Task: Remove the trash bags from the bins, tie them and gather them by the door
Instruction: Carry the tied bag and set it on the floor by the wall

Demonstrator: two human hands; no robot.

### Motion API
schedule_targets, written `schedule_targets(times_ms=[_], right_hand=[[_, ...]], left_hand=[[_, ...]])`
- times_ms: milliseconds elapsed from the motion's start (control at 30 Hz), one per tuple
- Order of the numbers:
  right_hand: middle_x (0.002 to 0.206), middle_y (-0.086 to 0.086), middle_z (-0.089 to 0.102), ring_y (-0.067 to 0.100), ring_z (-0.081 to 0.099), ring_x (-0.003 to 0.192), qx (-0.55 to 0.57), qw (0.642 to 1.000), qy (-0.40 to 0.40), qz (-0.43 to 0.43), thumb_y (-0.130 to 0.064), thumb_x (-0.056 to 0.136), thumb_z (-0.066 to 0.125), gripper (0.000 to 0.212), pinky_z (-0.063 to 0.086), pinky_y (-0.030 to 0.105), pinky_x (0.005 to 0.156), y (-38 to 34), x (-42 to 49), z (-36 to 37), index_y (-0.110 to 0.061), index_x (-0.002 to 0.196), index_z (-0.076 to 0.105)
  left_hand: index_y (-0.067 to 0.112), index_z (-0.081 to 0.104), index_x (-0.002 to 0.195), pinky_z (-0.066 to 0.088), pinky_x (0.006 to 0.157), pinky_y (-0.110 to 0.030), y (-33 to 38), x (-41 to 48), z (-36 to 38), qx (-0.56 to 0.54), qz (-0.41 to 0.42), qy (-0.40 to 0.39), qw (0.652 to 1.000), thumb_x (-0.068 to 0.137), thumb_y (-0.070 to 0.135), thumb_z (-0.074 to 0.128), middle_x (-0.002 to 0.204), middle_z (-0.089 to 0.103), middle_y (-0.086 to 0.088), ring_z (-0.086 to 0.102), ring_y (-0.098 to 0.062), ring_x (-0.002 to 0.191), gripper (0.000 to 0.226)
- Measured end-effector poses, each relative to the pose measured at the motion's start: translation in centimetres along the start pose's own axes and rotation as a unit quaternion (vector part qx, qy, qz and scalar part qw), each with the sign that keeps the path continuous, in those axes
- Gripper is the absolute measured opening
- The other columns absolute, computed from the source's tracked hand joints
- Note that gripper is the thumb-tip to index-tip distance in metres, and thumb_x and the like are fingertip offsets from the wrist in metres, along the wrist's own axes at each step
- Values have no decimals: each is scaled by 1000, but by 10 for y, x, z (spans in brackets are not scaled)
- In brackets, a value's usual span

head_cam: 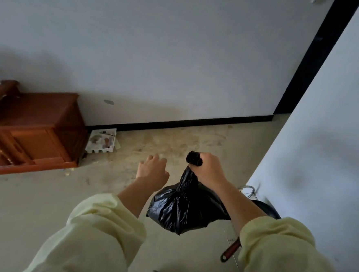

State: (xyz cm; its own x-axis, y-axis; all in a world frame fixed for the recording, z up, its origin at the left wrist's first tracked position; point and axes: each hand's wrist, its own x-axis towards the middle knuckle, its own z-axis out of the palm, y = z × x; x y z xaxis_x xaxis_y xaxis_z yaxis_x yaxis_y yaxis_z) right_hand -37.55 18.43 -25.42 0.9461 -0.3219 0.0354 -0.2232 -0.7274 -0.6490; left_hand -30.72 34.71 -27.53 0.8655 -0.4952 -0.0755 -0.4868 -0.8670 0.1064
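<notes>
Beige floor [42,207] out to black skirting [175,122]; right hand [209,169] clenched round trash bag [182,210], left hand [152,170] slack.

My right hand [209,169] grips the bag [184,208] at lower centre; my left hand [152,170] hangs just left of it. Cabinet [32,129] at left edge, tray [101,141] beside it.

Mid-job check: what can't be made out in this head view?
- Head view: whether the trash bag is knotted; the right hand grips and covers its neck.
- Head view: dark bin, mostly behind the right forearm.
- Head view: red-handled tool, head under the right sleeve.
- Head view: wooden cabinet, cut by the left edge.
</notes>
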Motion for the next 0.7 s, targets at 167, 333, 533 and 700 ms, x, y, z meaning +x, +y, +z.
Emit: schedule_targets(times_ms=[167, 333, 533, 700], right_hand=[[62, 1, 55, 9, 45, 50, 8, 999, 13, 35, -15, 89, 63, 13, 32, 20, 45, 10, 135, 7, -3, 83, 66], [71, 6, 62, 14, 51, 57, 14, 998, 26, 55, -16, 90, 63, 13, 33, 18, 46, 31, 251, 5, -5, 94, 69], [56, 0, 51, 15, 47, 51, 43, 996, 11, 80, -13, 88, 65, 33, 35, 24, 48, 75, 398, -11, -21, 60, 49], [74, 19, 65, 32, 60, 67, 47, 993, 8, 105, -14, 85, 67, 17, 41, 29, 55, 119, 509, -40, 2, 82, 65]], left_hand=[[16, 50, 130, 38, 103, -41, -22, 141, -16, 5, 22, -17, 1000, 93, 28, 47, 132, 49, -5, 42, -23, 127, 39], [17, 51, 129, 38, 102, -42, -27, 262, -18, -3, 45, -27, 999, 92, 31, 47, 131, 50, -5, 43, -23, 125, 39], [17, 50, 130, 38, 101, -43, -11, 428, -12, -13, 54, -39, 998, 94, 34, 45, 132, 49, -5, 42, -23, 126, 41], [17, 50, 131, 38, 102, -43, 14, 555, -17, -41, 51, -44, 997, 94, 33, 46, 134, 49, -5, 42, -23, 127, 40]])
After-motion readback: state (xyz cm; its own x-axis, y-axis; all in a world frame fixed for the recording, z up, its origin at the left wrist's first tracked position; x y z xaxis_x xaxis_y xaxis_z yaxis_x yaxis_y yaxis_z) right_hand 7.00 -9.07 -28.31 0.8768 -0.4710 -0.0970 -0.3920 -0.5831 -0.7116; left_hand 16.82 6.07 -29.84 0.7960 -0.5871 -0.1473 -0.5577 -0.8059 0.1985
